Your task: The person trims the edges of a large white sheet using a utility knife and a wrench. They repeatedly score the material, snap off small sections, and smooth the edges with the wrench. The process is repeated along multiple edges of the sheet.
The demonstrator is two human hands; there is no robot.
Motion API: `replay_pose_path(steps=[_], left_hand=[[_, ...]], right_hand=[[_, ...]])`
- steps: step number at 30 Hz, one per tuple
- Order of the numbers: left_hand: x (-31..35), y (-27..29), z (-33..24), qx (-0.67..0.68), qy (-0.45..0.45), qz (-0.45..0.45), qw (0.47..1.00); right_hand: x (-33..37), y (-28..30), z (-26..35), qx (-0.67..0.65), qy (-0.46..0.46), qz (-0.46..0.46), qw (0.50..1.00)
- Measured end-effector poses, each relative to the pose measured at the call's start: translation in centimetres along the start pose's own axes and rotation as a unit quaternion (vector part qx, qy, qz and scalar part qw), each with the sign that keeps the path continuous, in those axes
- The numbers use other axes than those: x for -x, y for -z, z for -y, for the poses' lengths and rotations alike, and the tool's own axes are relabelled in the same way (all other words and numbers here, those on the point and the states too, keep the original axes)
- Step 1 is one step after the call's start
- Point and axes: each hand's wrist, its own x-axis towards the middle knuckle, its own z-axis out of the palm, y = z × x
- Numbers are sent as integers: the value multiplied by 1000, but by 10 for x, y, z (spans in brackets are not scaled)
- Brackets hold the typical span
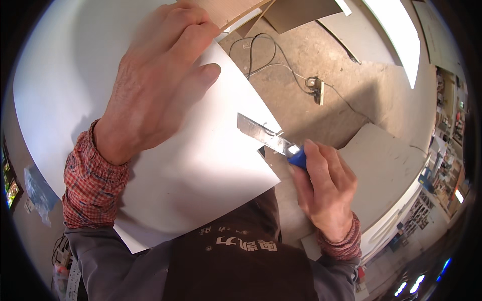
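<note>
My right hand (326, 185) grips the blue handle of a putty knife (256, 129). Its flat metal blade points left and lies over the right edge of a large white sheet (165, 200). Beside the blade, a small notch in that edge shows dark underneath. Above the sheet's upper part is my left hand (155, 75), slightly blurred, its thumb held apart and its fingers bent. The fingertips are partly hidden near a light wooden board (231, 9) at the top. The sheet's near corner reaches over my dark apron (241, 226).
A black cable (276, 42) loops over the concrete floor to a power strip (320, 93). Pale panels (386, 165) lie at the right, and others lean at the top right. Cluttered shelves line the far right. A crumpled blue plastic bag (39, 193) is at the left.
</note>
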Motion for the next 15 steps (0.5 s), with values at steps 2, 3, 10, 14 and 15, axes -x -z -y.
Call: replay_pose_path(steps=[2, 3, 10, 14, 15], left_hand=[[2, -1, 3, 5, -3, -9, 1000], [3, -3, 5, 8, -5, -13, 1000], [7, -5, 12, 8, -12, -26, 1000], [2, 0, 5, 2, -31, -1, 1000], [0, 2, 2, -4, -41, 11, 999]], right_hand=[[-6, -1, 0, 3, -5, -13, 1000], [-9, -4, -2, 5, -13, -27, 1000], [-4, 4, -6, -30, -38, -22, 999], [11, -7, 6, -75, -11, 22, 997], [13, -9, 7, -76, -9, 24, 997]])
